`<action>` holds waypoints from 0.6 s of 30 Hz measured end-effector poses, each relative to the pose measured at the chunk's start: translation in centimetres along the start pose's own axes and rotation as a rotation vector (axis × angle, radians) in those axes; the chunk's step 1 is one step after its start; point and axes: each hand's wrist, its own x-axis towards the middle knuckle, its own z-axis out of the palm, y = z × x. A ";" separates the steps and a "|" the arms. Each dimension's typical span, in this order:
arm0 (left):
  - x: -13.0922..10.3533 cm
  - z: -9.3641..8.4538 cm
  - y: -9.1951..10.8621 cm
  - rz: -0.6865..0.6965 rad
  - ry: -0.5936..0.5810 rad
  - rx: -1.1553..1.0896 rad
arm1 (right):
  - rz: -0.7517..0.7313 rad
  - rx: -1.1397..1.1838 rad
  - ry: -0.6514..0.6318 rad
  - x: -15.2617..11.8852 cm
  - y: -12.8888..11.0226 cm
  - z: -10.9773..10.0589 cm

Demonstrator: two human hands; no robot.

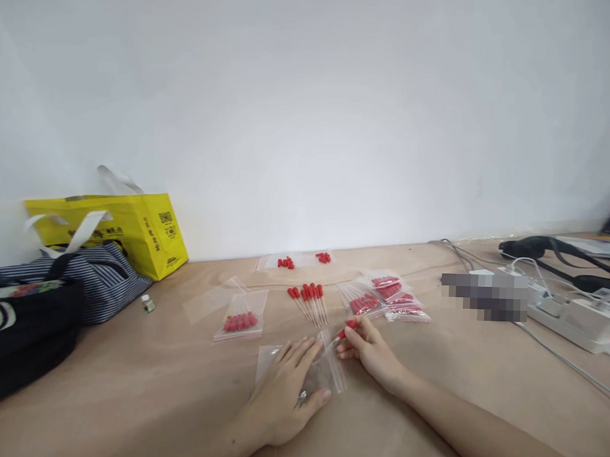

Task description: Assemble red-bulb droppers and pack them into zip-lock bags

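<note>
My left hand [286, 391] lies flat, fingers stretched out, on a clear zip bag [336, 371] and covers much of it. My right hand [368, 351] pinches a dropper [347, 328] by its red bulb, and its thin stem points into the mouth of that bag. How far the stem reaches inside I cannot tell. Just beyond my hands, several loose droppers [311, 295] lie fanned out, red bulbs away from me. A zip bag with red bulbs in it [240, 319] rests to the left. Filled zip bags [386, 298] overlap in a pile to the right.
Near the wall lies a clear bag with small red pieces [286, 262]. A small bottle [147, 303], a yellow bag [157, 237], a striped bag [103, 281] and a black bag [35, 339] are on the left. On the right are a power strip [576, 321], cables and black straps [532, 247].
</note>
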 end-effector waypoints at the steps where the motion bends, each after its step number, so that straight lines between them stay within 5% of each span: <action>1: 0.2 0.0 0.4 -0.012 0.001 0.003 | 0.000 -0.057 -0.043 0.0 -0.1 -0.3; 6: 1.5 1.0 1.7 0.001 0.090 -0.004 | -0.003 -0.308 -0.313 0.7 -0.5 -2.6; 10: 1.1 0.5 0.6 0.054 0.222 0.025 | -0.014 -0.401 -0.428 1.1 -1.2 -3.8; 18: -2.7 -2.0 -3.1 0.052 -0.045 -0.016 | -0.166 -0.618 -0.553 1.3 -2.1 -4.4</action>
